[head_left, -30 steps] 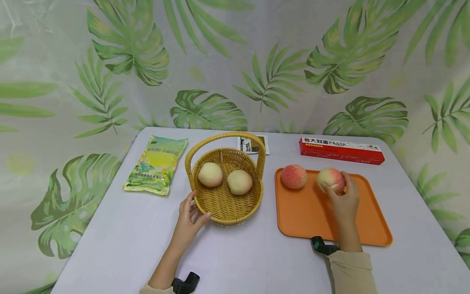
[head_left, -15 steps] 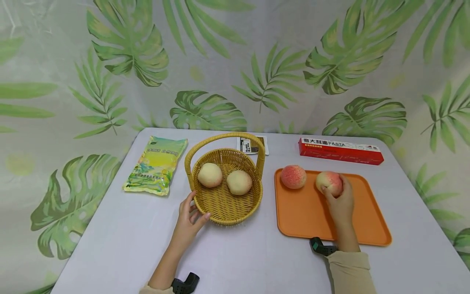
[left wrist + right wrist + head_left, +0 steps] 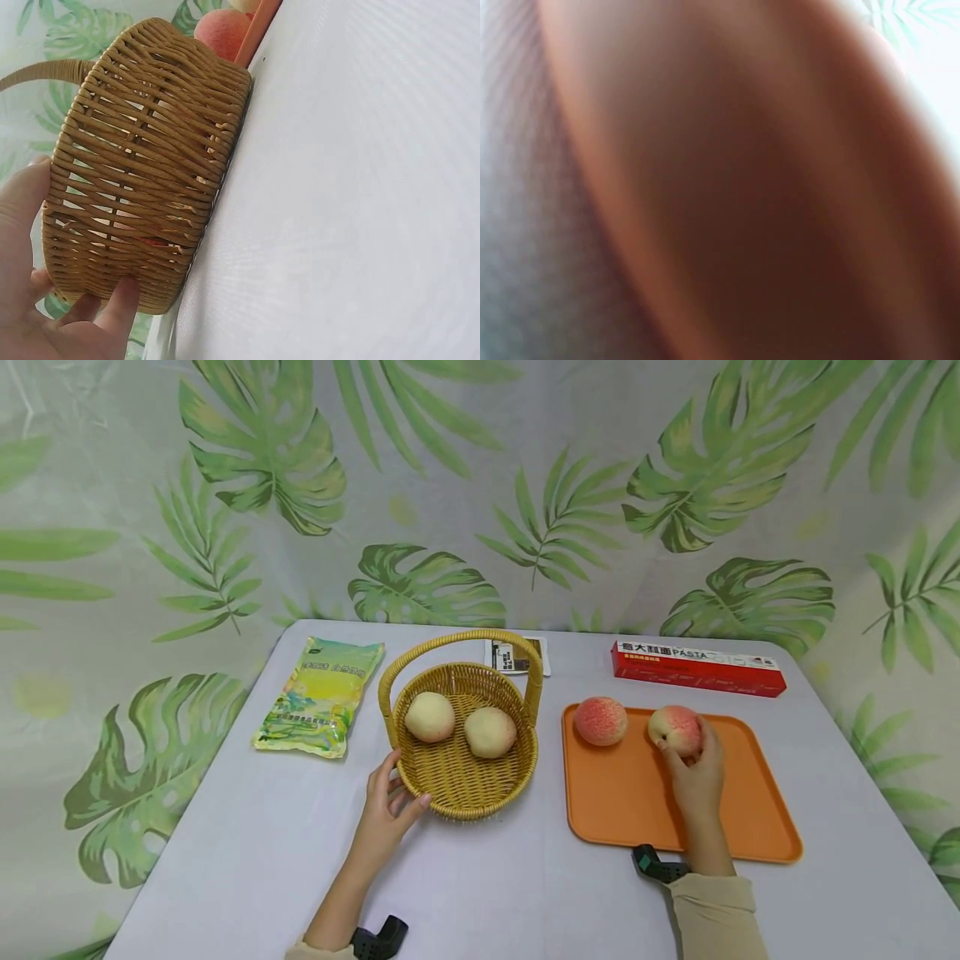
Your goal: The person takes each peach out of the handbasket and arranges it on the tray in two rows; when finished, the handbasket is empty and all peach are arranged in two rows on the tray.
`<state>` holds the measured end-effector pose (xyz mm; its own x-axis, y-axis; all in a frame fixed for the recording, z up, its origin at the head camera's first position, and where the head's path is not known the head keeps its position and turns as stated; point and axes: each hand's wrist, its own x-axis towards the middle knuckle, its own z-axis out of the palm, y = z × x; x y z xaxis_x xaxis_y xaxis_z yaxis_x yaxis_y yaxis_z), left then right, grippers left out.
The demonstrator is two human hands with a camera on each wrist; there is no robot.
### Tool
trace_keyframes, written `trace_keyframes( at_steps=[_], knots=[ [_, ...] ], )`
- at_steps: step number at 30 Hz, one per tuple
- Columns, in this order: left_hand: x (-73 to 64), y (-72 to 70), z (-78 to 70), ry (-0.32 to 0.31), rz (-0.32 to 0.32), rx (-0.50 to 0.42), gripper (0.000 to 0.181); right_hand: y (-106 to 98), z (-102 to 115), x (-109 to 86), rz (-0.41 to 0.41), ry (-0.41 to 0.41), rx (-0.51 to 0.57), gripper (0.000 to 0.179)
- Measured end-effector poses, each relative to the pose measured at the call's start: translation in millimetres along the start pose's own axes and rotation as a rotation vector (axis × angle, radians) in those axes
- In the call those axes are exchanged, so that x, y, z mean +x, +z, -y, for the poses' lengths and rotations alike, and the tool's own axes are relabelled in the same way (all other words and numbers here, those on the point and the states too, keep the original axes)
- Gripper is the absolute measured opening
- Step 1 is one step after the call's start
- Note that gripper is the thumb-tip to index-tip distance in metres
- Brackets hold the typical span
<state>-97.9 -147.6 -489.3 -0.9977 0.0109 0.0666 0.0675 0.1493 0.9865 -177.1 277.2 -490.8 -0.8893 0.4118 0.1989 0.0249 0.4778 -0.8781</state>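
Note:
A yellow wicker basket (image 3: 461, 789) with an arched handle stands mid-table, with two pale peaches, one peach (image 3: 430, 717) on the left and another peach (image 3: 490, 732) on the right. My left hand (image 3: 384, 814) holds its near-left side, thumb and forefinger at the rim. The left wrist view shows fingertips (image 3: 124, 296) against the woven wall. Over the orange tray (image 3: 622, 802), my right hand (image 3: 697, 777) grips a pink-and-cream peach (image 3: 673, 729) between thumb and fingers. A redder peach (image 3: 601, 721) lies on the tray's far-left corner. A blurred tray edge (image 3: 630, 225) fills much of the right wrist view.
Left of the basket lies a yellow-green food packet (image 3: 321, 697). Behind the basket is a small flat packet (image 3: 517, 657), partly hidden by its handle. A red pasta box (image 3: 697, 670) lies behind the tray. A leaf-patterned curtain (image 3: 555, 527) hangs beyond the white table (image 3: 510, 893).
My right hand has shifted slightly left with the peach, staying over the tray. The left hand and the basket have stayed in place.

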Motion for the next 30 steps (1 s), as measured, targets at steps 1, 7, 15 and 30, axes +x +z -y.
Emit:
trace_keyframes(
  at_steps=[1,7,15,30],
  knots=[
    [0.1,0.0,0.1,0.002,0.000,0.000,0.080,0,0,-0.2,-0.002,0.001,-0.002,0.067],
    [-1.2,-0.4,-10.5,-0.008,0.017,-0.009,0.080,0,-2,-0.5,0.004,-0.027,-0.032,0.070],
    [-6.0,1.0,-32.8,-0.027,0.029,-0.012,0.079,-1,-3,0.7,-0.007,-0.052,0.009,0.070],
    [-6.1,1.2,-30.5,-0.016,0.025,-0.007,0.078,-2,3,-4.1,-0.052,-0.031,0.078,0.072]
  ],
)
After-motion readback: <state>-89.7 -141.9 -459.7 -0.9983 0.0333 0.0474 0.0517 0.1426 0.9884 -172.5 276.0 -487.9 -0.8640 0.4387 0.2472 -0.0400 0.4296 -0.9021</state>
